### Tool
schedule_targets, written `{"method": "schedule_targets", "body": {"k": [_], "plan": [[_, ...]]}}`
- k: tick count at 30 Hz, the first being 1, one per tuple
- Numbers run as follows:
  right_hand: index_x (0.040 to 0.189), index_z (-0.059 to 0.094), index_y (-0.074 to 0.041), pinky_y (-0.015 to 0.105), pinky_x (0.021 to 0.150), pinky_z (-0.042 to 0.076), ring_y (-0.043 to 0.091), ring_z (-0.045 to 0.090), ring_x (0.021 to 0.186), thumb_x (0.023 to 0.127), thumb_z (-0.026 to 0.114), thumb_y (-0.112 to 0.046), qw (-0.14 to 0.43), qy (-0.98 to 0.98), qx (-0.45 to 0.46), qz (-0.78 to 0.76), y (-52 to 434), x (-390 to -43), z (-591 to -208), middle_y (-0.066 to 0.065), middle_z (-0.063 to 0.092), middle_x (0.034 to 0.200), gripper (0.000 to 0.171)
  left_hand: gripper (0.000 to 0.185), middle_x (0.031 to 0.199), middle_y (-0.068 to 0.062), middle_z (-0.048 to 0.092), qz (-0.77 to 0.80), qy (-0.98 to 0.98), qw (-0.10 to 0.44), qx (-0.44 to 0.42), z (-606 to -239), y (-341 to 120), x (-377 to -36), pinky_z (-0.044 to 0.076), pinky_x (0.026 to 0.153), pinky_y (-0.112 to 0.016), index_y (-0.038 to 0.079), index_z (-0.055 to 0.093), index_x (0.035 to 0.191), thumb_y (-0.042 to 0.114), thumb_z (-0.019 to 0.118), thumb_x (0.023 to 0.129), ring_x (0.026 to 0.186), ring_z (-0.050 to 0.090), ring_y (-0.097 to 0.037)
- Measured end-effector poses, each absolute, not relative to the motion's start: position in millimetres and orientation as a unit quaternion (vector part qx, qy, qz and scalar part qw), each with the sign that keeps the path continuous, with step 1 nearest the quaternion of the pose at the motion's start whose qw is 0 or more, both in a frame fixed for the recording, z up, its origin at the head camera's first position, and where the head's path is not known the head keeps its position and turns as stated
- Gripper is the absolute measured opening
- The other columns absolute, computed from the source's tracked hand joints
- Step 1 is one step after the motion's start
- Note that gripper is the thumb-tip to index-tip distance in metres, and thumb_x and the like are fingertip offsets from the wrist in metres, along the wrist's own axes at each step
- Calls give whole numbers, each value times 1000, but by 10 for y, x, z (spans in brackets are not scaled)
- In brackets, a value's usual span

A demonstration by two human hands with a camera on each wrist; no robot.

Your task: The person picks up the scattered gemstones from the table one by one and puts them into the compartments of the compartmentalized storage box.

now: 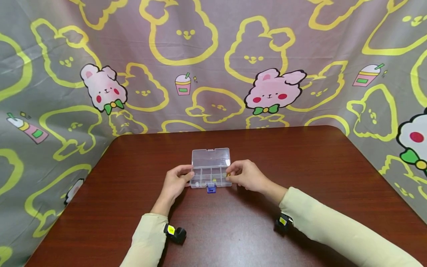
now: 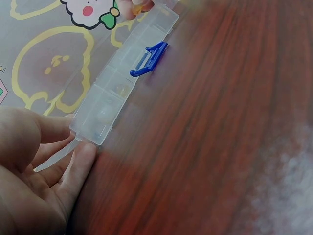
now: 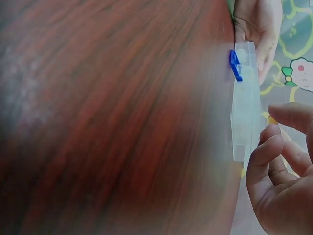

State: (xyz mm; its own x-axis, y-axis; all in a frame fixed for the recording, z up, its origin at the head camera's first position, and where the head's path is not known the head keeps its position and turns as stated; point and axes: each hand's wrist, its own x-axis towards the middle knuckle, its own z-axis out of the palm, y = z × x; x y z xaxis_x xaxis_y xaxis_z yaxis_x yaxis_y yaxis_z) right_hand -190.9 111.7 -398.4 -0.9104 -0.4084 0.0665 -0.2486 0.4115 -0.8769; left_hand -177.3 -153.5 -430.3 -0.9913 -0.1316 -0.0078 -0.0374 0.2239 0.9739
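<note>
A clear plastic compartment box [image 1: 211, 173] lies open on the brown table [image 1: 300, 167], its lid [image 1: 211, 157] folded back and its blue latch [image 1: 211, 188] facing me. My left hand [image 1: 190, 178] grips the box's left end between thumb and fingers; in the left wrist view the left hand [image 2: 73, 139] meets the box [image 2: 122, 83] at its corner. My right hand [image 1: 230, 174] is at the box's right end and pinches a small yellow piece [image 3: 271, 119] over the end compartment. The right wrist view shows the right hand [image 3: 275, 128] beside the box [image 3: 244, 98].
A small yellow bit [image 1: 214, 180] and a pale bit [image 1: 197, 183] lie in the front compartments. A grey cloth with yellow and pink rabbit prints [image 1: 213, 74] hangs behind and around the table. Bare tabletop surrounds the box.
</note>
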Motion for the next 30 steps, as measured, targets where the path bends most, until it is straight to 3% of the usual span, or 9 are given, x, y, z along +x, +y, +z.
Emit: {"method": "schedule_targets", "body": {"k": [12, 30], "plan": [[92, 74, -1, 25, 60, 47, 12, 56, 65, 80, 80, -4, 38, 847, -244, -471, 1084, -1900, -4007, -3, 61, 71, 14, 28, 114, -19, 69, -620, -782, 37, 52, -4299, -1529, -1767, 60, 70, -31, -1, 70, 119, 0, 70, 91, 88, 67, -19], [93, 74, -6, 30, 62, 49, 16, 59, 69, 86, 76, -8, -2, 869, -231, -437, 1325, -1890, -3965, -4, 65, 76, 8, 28, 110, -18, 69, -622, -781, 34, 49, -4273, -1525, -1723, 59, 68, -29, -1, 70, 119, -1, 70, 91, 85, 67, -17]]}}
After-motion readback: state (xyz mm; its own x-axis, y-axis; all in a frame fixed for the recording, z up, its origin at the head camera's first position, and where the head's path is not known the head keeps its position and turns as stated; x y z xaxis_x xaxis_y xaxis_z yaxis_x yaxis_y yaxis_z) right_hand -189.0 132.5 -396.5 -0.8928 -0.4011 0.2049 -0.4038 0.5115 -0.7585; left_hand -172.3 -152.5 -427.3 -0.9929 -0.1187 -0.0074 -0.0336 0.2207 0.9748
